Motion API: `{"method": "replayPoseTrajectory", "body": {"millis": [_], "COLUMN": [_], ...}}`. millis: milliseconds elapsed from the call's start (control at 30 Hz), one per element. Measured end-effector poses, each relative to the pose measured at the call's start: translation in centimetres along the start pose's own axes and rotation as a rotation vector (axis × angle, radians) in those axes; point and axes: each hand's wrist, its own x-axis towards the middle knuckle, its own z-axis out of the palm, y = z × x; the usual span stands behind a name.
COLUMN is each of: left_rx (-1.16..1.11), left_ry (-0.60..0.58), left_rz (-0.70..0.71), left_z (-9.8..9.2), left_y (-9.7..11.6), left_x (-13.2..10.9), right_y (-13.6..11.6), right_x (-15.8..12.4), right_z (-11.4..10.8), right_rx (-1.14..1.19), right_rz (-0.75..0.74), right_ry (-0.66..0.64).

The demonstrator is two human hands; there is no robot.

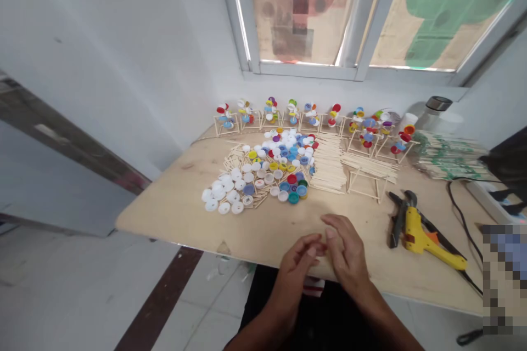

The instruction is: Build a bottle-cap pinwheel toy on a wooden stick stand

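Both my hands meet at the near edge of a plywood board (173,203). My left hand (298,263) has its fingers curled, thumb and fingertips pressed toward my right hand. My right hand (345,249) lies with its fingers together over the board edge, touching the left fingertips. Whether anything is pinched between them I cannot make out. Just beyond the hands lies a heap of coloured and white bottle caps (267,173) on thin wooden sticks. A bundle of sticks (329,167) lies to the right of the caps.
A row of small stick frames with caps (304,118) lines the board's far edge below a window. A stick frame (368,181) stands mid-board. A yellow glue gun (428,238), dark pliers (397,219), a black cable and stacked packets (448,156) lie at right.
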Motion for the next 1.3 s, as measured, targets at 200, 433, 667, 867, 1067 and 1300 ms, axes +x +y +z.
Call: {"method": "replayPoseTrajectory", "body": {"millis": [200,433,667,867,1067,1300], "left_rx": [0.546,1.091,1.448,1.589,1.597,1.580], "left_ry": [0.402,0.709,0.759,0.774,0.786,0.761], "left_rz": [0.382,0.721,0.707,0.629,0.562,0.487], "left_z": [-7.9,-13.4,-13.9,-13.2,-12.7,-12.5], "left_y": [2.1,2.9,4.4,5.2,6.0,6.4], "left_x": [2.3,5.2,8.2,9.3,10.0,10.9], "right_y": [3.6,4.9,4.4,4.3,4.6,4.5], "right_x": [-0.5,-1.6,-1.4,-1.6,-1.5,-1.4], "right_z": [0.4,0.9,0.9,1.0,0.9,1.0], "right_rx": [0.054,0.037,0.001,-0.028,-0.023,-0.023], "right_rz": [0.267,0.297,0.249,0.236,0.210,0.178], "right_ry": [-0.023,-0.120,-0.140,-0.159,-0.162,-0.153]}}
